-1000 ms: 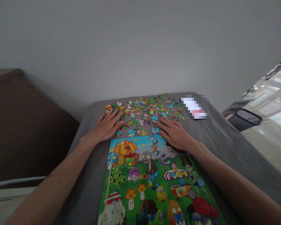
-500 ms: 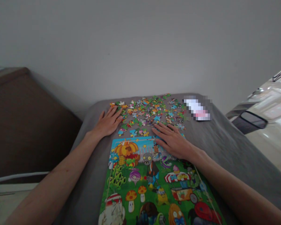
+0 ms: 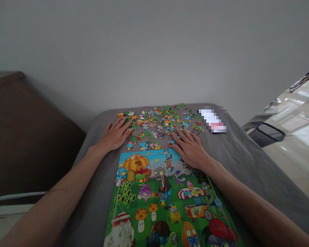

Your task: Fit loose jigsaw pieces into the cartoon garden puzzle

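Many loose jigsaw puzzle pieces [image 3: 158, 118] lie spread over a grey cloth-covered surface. At their left edge rests my left hand [image 3: 115, 134], palm down with fingers spread, its fingertips by the nearest pieces. My right hand [image 3: 192, 149] lies flat on the right, fingers apart and pointing at the pieces. It covers the upper right corner of a colourful picture board [image 3: 154, 192] printed with cartoon plants, mushrooms and a grey zombie. Neither hand grips anything; what lies beneath the palms is hidden.
A phone-like device [image 3: 213, 121], blurred out, lies right of the pieces. The grey cloth [image 3: 237, 147] reaches a plain wall [image 3: 154, 51] behind. On the left stands a dark brown panel [image 3: 28, 130]; a black-framed mesh object [image 3: 270, 133] is beyond the right edge.
The view has shifted slightly, moving the scene a little left. My right hand has moved a bit up and right relative to the board; my left hand stays by the pieces.
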The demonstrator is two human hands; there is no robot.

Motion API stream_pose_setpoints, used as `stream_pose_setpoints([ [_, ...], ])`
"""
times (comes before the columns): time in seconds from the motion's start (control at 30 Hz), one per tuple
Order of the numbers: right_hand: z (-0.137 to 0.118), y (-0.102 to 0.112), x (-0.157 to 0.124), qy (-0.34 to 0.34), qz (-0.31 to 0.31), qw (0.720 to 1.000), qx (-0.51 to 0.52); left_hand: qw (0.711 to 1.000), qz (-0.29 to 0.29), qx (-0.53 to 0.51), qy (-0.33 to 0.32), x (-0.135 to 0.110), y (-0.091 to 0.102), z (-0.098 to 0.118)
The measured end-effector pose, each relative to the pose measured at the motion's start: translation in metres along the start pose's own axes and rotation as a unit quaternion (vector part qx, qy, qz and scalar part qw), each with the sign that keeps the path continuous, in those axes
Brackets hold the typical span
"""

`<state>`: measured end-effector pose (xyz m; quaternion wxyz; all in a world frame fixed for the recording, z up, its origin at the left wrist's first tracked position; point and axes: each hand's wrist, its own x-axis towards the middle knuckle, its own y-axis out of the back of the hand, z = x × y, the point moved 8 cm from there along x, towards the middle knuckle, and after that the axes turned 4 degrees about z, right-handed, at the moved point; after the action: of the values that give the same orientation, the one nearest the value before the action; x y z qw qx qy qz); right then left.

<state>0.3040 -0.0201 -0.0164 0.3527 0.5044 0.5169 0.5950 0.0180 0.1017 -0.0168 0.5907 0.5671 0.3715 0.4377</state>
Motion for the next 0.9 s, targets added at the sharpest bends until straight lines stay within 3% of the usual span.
stream_pose_setpoints([
  [0.13, 0.003, 0.001, -0.001, 0.001, -0.007, 1.0, 0.013, 1.0, -0.017, 0.011, -0.003, -0.003, 0.003, 0.001],
  [0.37, 0.002, 0.0, -0.001, 0.046, -0.014, 0.999, 0.023, 0.995, -0.098, 0.016, -0.023, -0.025, -0.002, 0.007],
  [0.6, 0.002, 0.0, -0.001, 0.051, -0.004, 0.999, 0.018, 0.997, -0.06, 0.034, -0.023, -0.024, 0.008, 0.013],
  [0.8, 0.002, 0.0, -0.002, 0.049, -0.013, 0.998, 0.023, 0.994, -0.08, 0.067, -0.019, -0.031, 0.003, 0.016],
  [0.9, 0.002, -0.001, -0.001, 0.045, -0.018, 0.999, 0.024, 0.997, -0.053, 0.054, -0.019, -0.03, 0.006, 0.025],
])
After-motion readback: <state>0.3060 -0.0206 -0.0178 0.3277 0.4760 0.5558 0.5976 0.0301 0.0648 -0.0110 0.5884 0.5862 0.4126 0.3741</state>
